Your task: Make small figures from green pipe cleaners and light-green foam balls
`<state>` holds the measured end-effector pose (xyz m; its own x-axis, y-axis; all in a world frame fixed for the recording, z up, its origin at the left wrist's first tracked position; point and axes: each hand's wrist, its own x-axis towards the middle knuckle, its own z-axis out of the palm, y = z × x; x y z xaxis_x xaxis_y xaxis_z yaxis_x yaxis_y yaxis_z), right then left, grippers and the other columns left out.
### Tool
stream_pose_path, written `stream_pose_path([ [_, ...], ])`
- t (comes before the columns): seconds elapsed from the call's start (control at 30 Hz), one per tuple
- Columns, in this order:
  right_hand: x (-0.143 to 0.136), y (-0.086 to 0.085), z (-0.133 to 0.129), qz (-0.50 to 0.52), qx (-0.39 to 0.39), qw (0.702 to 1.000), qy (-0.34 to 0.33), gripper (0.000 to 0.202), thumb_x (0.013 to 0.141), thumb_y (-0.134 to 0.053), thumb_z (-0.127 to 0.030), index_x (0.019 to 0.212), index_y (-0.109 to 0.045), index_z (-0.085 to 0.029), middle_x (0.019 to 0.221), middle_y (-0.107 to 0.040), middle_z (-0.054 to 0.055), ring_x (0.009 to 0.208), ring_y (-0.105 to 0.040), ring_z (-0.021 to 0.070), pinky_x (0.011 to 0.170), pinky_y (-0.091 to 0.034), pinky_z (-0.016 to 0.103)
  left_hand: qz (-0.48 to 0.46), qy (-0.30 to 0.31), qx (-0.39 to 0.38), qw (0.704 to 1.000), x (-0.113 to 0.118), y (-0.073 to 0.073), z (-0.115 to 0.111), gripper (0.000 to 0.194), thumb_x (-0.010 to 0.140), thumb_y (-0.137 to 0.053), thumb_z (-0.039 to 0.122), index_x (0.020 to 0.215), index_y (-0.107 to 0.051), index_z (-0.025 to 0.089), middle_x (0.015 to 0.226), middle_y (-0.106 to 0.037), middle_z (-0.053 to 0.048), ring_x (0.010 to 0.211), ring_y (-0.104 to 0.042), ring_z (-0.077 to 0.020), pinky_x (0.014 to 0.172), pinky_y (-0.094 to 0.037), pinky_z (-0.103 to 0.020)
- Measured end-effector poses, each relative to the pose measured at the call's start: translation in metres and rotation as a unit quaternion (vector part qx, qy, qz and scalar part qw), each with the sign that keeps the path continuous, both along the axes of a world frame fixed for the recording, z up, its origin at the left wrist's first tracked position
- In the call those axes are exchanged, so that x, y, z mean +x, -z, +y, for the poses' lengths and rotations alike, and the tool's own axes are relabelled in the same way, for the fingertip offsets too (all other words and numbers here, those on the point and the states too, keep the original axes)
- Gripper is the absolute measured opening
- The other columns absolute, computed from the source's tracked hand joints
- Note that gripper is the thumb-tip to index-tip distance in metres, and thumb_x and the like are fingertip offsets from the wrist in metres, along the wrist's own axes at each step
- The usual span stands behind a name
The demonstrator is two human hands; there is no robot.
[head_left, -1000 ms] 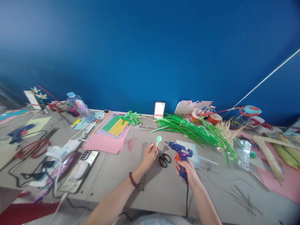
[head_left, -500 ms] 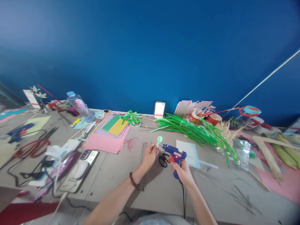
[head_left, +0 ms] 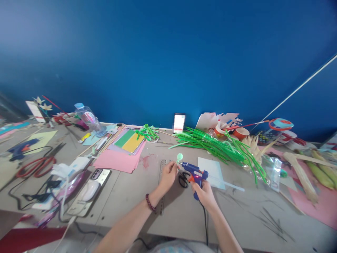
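Observation:
Fingers pinched, my left hand (head_left: pixel 170 174) holds a small light-green round piece (head_left: pixel 179 157) upright above the table. My right hand (head_left: pixel 205 193) is wrapped round the handle of a blue glue gun (head_left: pixel 193 170) with a lit red light and an orange trigger. The gun's nozzle points left and is at the base of the green piece, close to my left fingertips. A clear glue stick (head_left: pixel 233 186) sticks out of the gun's back. Black-handled scissors (head_left: pixel 183 181) lie below the gun, partly hidden. Under my left wrist is a metal ruler (head_left: pixel 162 203).
Green pipe cleaners (head_left: pixel 213 146) lie behind on the right, near a pale blue sheet (head_left: pixel 210 167). Pink paper (head_left: pixel 116 161), a phone (head_left: pixel 102 175), a bottle (head_left: pixel 89 117) and red-handled scissors (head_left: pixel 37 167) are on the left. A cord hangs from the gun.
The glue gun and my right hand have shifted very slightly left. My left hand still holds the green piece, nearly unmoved.

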<state>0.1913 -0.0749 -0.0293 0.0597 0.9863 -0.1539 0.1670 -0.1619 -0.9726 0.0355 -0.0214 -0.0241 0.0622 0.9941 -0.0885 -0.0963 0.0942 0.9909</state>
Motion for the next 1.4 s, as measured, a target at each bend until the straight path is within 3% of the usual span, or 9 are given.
stream_pose_path([
  [0.33,-0.0033,-0.001,-0.0017,0.011,0.019,1.0,0.003,0.026,0.073,-0.055,-0.039,0.06,-0.051,-0.017,0.046,-0.038,-0.004,0.042,-0.034,0.0081,0.04,-0.028,0.021,0.015,0.004,0.01,1.0,0.0007,0.0024,-0.0002,0.038,0.078,-0.05,0.053,0.066,-0.052,0.018,0.044,-0.033,0.008,0.041,-0.027,-0.008,0.044,-0.018,-0.023],
  [1.03,-0.0047,-0.0008,-0.0035,-0.009,0.043,0.999,0.019,0.028,0.071,-0.054,-0.037,0.052,-0.042,-0.02,0.043,-0.039,-0.004,0.042,-0.034,0.0083,0.043,-0.027,0.023,0.026,0.004,0.03,0.999,0.0,0.003,-0.0018,0.039,0.08,-0.048,0.053,0.068,-0.053,0.017,0.045,-0.033,0.007,0.043,-0.028,-0.0081,0.045,-0.02,-0.022],
  [1.4,-0.0032,-0.0015,-0.0039,-0.024,0.06,0.998,0.02,0.025,0.072,-0.054,-0.034,0.054,-0.045,-0.019,0.044,-0.041,-0.004,0.043,-0.037,0.0093,0.044,-0.03,0.023,0.02,-0.005,0.023,1.0,-0.0001,0.0015,-0.0015,0.041,0.078,-0.05,0.056,0.066,-0.052,0.017,0.045,-0.033,0.007,0.042,-0.028,-0.0079,0.044,-0.02,-0.022],
])
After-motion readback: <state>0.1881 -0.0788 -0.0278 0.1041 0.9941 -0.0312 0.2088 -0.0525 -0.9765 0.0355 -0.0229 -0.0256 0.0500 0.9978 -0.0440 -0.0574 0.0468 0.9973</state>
